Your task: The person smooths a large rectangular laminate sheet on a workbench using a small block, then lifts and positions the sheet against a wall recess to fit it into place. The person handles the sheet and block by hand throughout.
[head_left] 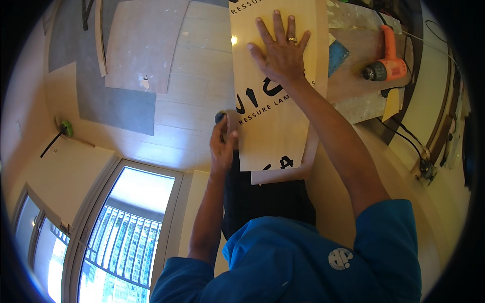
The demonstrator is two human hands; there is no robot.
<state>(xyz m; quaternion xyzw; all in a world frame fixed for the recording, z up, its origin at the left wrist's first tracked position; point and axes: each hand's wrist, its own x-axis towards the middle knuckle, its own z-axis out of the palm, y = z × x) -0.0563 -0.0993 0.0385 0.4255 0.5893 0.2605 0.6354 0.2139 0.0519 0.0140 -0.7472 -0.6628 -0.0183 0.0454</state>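
Printed panel (268, 129): being supported over a pale sheet (273, 178); slippage best being prevented by even palm pressure. Right hand (283, 58): being laid flat, spread, on the panel. Left hand (222, 144): being held at its left edge; blurred, grip cannot be told.

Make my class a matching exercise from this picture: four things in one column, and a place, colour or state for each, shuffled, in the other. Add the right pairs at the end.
Column one
1. Panel
2. Right hand
3. Left hand
4. Heat gun

Column two
A. At the panel's left edge
B. Mostly orange, with a dark nozzle end
C. Pale and wood-coloured, printed in black
D. Flat on top of the panel, fingers spread

Right pairs: 1-C, 2-D, 3-A, 4-B
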